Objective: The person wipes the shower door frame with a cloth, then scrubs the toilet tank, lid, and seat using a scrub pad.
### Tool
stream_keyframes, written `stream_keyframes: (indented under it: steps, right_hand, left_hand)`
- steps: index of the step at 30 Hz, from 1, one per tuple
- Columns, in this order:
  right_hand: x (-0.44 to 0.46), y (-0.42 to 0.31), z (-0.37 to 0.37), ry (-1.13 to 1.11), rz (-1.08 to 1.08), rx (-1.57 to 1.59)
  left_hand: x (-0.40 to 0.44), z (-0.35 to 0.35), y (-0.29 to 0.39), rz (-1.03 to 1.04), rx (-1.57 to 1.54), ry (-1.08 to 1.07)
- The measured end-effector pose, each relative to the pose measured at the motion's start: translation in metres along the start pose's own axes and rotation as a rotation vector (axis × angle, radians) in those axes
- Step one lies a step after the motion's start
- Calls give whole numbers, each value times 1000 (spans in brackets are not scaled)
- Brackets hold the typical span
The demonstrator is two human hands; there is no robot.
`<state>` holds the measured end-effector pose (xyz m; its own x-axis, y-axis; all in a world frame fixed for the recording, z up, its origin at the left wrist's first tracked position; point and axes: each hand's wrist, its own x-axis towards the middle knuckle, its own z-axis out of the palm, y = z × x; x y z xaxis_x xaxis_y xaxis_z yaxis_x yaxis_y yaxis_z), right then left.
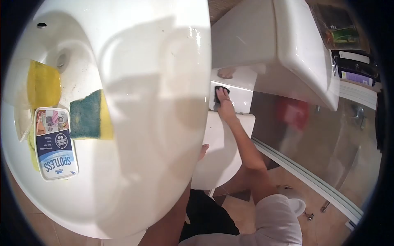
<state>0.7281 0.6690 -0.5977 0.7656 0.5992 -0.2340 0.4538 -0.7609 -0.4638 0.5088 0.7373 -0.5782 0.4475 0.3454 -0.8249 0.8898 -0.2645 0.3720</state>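
My right hand [223, 102] presses a small black pad [218, 94] on the white surface behind the toilet lid [219, 143], below the toilet tank [250, 37]. The pad lies under its fingertips. Only a few fingers of my left hand [204, 151] show at the edge of the white sink [156, 123], over the toilet lid; the rest is hidden by the sink. Whether it holds anything cannot be seen.
In the sink basin lie a green and yellow sponge [85, 117], a yellow piece [43, 84] and a white tub labelled Spotless [56, 143]. Bottles [356, 67] stand beyond the tank. A glass shower screen [324, 135] is at the right.
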Motion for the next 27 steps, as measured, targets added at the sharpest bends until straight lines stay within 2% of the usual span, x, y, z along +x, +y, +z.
stream_keyframes:
  steps: [1,2,3,5,8,10,13,15,20,23,24,27]
  right_hand:
    - [-7,6,-10,-40,89,-51]
    - [0,6,-4,-47,83,-113]
    - [9,10,14,-18,-50,-155]
    - [34,-47,10,-30,-116,-167]
    - [18,-39,4,-45,-146,-81]
    - [5,-32,11,-69,-142,-142]
    - [12,-39,13,-90,-137,-212]
    - [29,-44,18,26,-164,-263]
    - [13,-38,23,12,-230,-319]
    - [32,-56,9,-33,-149,-241]
    - [30,-55,13,13,-189,-321]
    - [11,-45,23,3,-204,-248]
  left_hand:
    - [-3,3,-2,69,-14,29]
    - [-7,7,-4,139,-27,58]
    - [-7,5,-1,84,-45,0]
    - [0,-8,10,-22,-75,-99]
    - [-6,-16,18,-143,-87,-222]
    - [-6,-21,30,-239,33,-153]
    - [-4,-15,28,-232,63,-130]
    - [-1,-9,23,-215,77,-91]
    - [-3,-13,26,-226,62,-92]
    - [0,-8,23,-239,90,-95]
    - [-1,-11,23,-239,94,-95]
    - [-3,-26,32,-239,47,-173]
